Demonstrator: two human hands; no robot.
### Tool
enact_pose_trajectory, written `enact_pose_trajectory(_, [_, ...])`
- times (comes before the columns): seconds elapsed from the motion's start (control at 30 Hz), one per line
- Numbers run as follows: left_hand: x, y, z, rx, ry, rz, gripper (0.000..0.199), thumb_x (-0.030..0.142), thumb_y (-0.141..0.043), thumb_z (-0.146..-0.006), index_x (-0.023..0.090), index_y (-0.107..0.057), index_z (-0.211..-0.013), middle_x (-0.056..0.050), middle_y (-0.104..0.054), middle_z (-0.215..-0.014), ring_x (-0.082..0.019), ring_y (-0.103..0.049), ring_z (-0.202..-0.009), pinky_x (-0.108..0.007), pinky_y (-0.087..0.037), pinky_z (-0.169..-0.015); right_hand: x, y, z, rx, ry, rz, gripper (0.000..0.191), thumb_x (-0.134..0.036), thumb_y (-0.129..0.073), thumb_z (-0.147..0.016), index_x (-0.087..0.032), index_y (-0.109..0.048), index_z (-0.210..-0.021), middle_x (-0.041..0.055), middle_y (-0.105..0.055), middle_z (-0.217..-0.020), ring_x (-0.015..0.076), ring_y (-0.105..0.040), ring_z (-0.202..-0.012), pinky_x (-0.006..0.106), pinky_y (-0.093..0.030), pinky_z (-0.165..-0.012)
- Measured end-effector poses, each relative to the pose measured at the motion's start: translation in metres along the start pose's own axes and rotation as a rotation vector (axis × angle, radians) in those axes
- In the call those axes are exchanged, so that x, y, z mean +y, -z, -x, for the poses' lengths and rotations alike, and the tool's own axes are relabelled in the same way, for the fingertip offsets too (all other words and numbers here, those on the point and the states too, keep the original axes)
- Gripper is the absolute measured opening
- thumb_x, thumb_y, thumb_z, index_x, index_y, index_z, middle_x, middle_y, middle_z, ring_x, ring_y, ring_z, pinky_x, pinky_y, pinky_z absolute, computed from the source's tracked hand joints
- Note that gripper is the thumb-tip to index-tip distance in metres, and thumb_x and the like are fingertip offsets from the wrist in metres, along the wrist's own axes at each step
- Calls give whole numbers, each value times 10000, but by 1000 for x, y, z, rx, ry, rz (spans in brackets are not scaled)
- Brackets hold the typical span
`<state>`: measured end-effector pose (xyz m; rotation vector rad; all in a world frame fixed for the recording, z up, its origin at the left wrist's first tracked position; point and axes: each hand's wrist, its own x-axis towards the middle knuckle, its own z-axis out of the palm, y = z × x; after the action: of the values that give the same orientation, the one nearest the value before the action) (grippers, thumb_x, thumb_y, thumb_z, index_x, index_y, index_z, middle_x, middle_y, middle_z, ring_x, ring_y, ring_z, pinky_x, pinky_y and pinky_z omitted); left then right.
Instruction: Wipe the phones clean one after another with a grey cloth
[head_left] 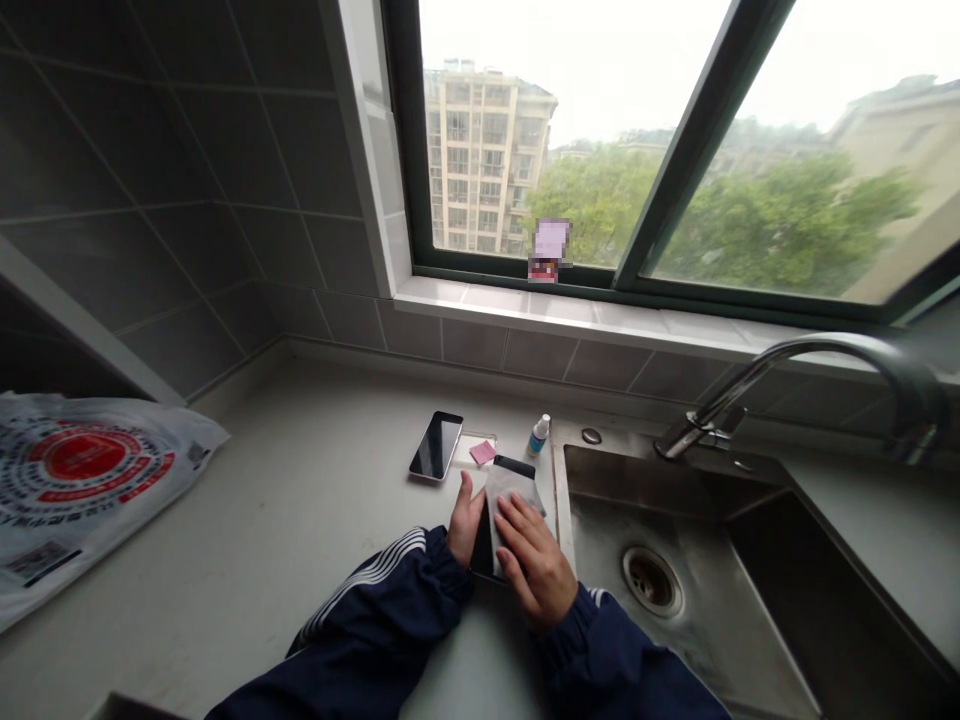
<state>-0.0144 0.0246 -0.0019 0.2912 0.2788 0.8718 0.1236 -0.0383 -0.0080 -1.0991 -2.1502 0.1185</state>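
Your right hand (534, 565) lies on top, its fingers (516, 525) spread flat and pressing on a gray cloth (516, 490). The cloth covers a dark phone (481, 548), its long axis running up the frame toward the window (570, 130). Your left hand (465, 520) clasps the phone's left edge. Farther up the tabletop (300, 480) lie a second phone (436, 445) and a small bottle (538, 436).

The worktop (300, 520) left of the left grip (465, 520) offers passage as far as a plastic bag (82, 490). The sink rim (564, 510) blocks the way right of the right grip (534, 555); a smartphone (436, 445) lies ahead.
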Motion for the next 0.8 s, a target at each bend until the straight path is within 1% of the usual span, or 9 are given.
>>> enact_pose_trajectory(0.13, [3,-3,2,-20,24,36,810,688,-297,-871,66,-458,-1365,-199,-583,-1292,-323,-476,-1281,-451,-213,-1153,0,1,-1,14,-2,-3,464,-167,-453,-936,-167,-459,-1400,123,-453,-1448,309,-325,-1396,569,-380,-1074])
enact_pose_trajectory(0.23, [6,-6,4,-33,70,71,780,665,-311,-879,68,-471,-1355,-198,-582,-1294,-325,-466,-1289,-454,-218,-1149,0,2,-2,21,-2,-7,462,-162,-448,-934,-165,-464,-1396,116,-458,-1445,302,-327,-1396,557,-381,-1078])
enact_pose_trajectory(0.37, [10,-4,5,-69,135,85,665,557,-360,-891,79,-505,-1330,-181,-599,-1279,-317,-466,-1293,-459,-233,-1144,2,4,-1,30,-7,-11,468,-160,-449,-932,-171,-459,-1400,106,-449,-1454,295,-313,-1404,542,-370,-1091])
enact_pose_trajectory(0.5, [9,3,3,-44,165,42,518,402,-443,-868,70,-590,-1237,-154,-645,-1218,-296,-496,-1268,-418,-261,-1139,5,4,0,46,-27,-1,488,-165,-450,-936,-165,-424,-1423,117,-421,-1472,303,-296,-1410,554,-361,-1089])
enact_pose_trajectory(0.6, [8,8,0,-23,175,12,420,294,-452,-869,44,-647,-1143,-147,-675,-1162,-281,-512,-1252,-380,-284,-1130,8,4,-1,63,-40,13,502,-169,-442,-940,-164,-397,-1440,126,-401,-1483,311,-286,-1413,571,-348,-1087])
enact_pose_trajectory(0.7, [7,13,-3,-5,168,-9,363,249,-451,-879,55,-678,-1086,-127,-696,-1119,-265,-525,-1240,-364,-306,-1121,9,5,-2,73,-45,26,514,-172,-437,-941,-166,-378,-1451,129,-385,-1493,319,-274,-1417,587,-336,-1087])
enact_pose_trajectory(0.8, [8,15,-4,5,163,-24,316,253,-494,-871,79,-704,-1030,-114,-712,-1084,-262,-543,-1223,-363,-323,-1113,8,7,-1,74,-43,33,527,-177,-443,-939,-157,-364,-1459,134,-366,-1503,325,-264,-1419,584,-335,-1088])
